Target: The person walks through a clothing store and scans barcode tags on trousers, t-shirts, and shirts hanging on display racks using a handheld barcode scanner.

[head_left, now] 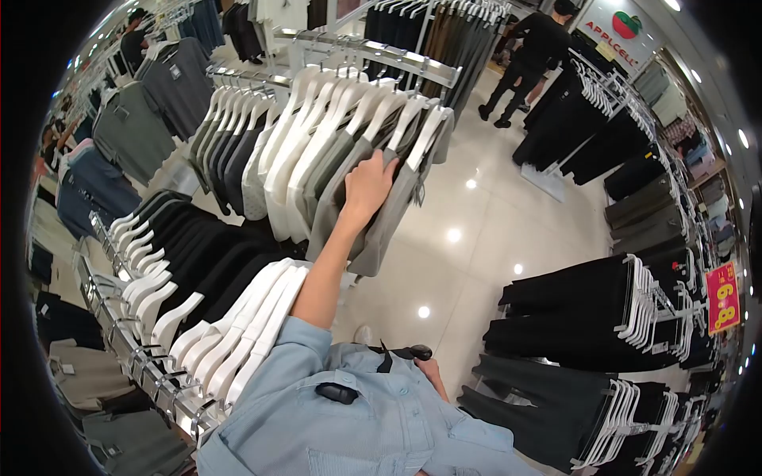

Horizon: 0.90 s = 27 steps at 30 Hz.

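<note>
Standing ahead, metal rack point(432, 70) is carrying grey shirt point(386, 218) near rack's right end; left hand point(371, 184) is gripping shirt's shoulder, best pinching lightly, sparing cloth; right hand point(431, 376) is hanging low, grip unclear.

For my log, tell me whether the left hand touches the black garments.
No, the left hand is at the grey garments.

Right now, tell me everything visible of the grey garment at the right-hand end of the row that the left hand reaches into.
The grey garment looks like soft, plain fabric and hangs from a white hanger below a shiny metal rail. The left hand is at its upper part; the fingers are partly hidden, so any grip is unclear.
</note>
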Each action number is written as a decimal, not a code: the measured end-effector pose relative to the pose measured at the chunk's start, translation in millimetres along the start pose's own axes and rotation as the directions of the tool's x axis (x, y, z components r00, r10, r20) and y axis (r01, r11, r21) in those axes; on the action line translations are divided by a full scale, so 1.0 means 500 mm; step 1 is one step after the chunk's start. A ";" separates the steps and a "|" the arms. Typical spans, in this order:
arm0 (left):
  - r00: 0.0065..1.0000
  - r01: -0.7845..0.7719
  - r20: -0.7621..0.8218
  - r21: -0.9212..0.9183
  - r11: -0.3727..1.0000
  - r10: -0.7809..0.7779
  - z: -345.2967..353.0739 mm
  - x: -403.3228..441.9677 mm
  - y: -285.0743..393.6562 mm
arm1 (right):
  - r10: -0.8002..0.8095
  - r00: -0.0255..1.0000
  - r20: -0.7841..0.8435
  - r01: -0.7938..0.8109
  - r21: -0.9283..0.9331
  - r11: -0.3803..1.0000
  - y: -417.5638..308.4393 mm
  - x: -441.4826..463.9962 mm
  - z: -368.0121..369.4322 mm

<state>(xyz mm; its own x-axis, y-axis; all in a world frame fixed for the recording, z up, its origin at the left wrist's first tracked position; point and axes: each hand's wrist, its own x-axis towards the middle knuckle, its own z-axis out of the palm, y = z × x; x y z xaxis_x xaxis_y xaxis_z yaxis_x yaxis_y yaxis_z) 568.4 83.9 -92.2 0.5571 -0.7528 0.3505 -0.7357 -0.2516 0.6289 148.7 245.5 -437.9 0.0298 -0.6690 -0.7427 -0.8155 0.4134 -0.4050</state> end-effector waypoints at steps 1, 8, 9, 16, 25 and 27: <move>1.000 0.028 -0.007 -0.005 1.000 -0.028 0.001 0.009 0.004 | 0.016 1.000 0.008 -0.016 0.005 1.000 0.000 -0.001 0.000; 0.999 -0.035 -0.031 -0.116 0.993 0.032 0.018 0.065 -0.011 | 0.046 0.998 -0.046 -0.046 0.001 0.999 0.036 -0.002 0.012; 0.999 -0.043 -0.028 -0.137 0.990 0.040 0.018 0.070 -0.012 | 0.042 0.998 -0.040 -0.042 0.013 0.999 0.042 -0.002 0.012; 0.994 0.091 0.080 -0.145 0.985 -0.080 0.058 0.051 -0.023 | 0.067 0.997 -0.029 -0.065 0.068 0.996 0.106 0.032 0.029; 0.974 0.180 0.168 -0.146 0.973 -0.155 0.203 -0.273 -0.230 | 0.072 0.995 -0.071 -0.070 0.034 0.997 0.067 -0.010 0.002; 0.948 0.250 0.233 -0.129 0.960 -0.216 0.185 -0.357 -0.218 | 0.062 0.996 -0.061 -0.061 0.021 0.998 0.060 -0.009 -0.003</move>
<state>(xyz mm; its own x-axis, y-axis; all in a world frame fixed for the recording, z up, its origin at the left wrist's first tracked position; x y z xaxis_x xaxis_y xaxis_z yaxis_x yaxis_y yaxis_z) 513.5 189.4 -287.4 0.5971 -0.8014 0.0345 -0.5166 -0.3513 0.7808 123.2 259.9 -446.0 -0.0557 -0.6783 -0.7327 -0.8035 0.4661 -0.3704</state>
